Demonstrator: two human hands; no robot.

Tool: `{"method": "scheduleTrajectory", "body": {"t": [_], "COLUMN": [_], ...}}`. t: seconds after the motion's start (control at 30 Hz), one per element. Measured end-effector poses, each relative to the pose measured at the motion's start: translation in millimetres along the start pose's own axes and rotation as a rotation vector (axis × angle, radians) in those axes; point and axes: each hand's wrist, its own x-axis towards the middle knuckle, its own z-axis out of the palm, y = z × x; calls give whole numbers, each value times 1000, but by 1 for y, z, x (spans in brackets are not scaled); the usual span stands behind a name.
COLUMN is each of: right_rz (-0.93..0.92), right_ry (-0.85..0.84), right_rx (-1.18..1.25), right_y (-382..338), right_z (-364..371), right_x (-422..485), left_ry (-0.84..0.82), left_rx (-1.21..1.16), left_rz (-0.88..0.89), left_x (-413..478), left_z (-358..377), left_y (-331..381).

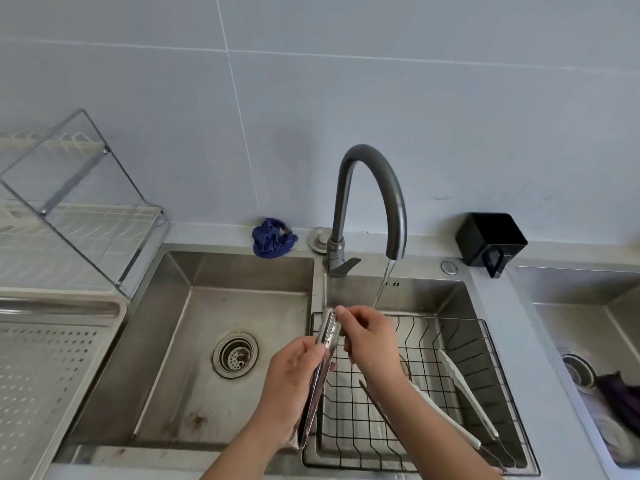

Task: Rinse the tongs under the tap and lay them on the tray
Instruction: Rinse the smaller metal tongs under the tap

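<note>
My left hand [289,386] grips a pair of steel tongs [327,329] by the handle, perforated tips pointing up and away over the divider between the two sink basins. My right hand [369,336] pinches the tips from the right with its fingertips. The grey arched tap [372,174] runs a thin stream of water [384,285] that falls just behind my right hand, a little right of the tongs' tips. A perforated steel tray [45,372] lies on the counter at the left.
A black wire basket [491,355] sits in the right basin holding other long tongs [474,407]. The left basin [194,341] has a drain strainer [235,355]. A blue cloth [272,240], a black holder [490,239], a dish rack [79,202] and another sink [588,341] surround them.
</note>
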Motion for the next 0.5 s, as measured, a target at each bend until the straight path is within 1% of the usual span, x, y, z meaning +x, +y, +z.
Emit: {"method": "scheduleTrajectory", "body": {"t": [0.13,0.23,0.3,0.43,0.5], "right_rz": [42,65,65,54,55], "right_ry": [31,-42,-67,1,-1], "right_rx": [50,155,185,191,199], "right_y": [6,8,10,13,13], "right_z": [0,-2,-4,-9,-11], "right_x": [0,-5,-6,1,3], "left_ry": [-18,-15,-8,-33,-29], "left_rx": [21,0,6,2,4], "left_rz": [24,19,15,27,28], "left_x": [1,3,5,6,7], "left_z": [3,5,7,14,17], "left_y": [-2,-2,-1,0,1]}}
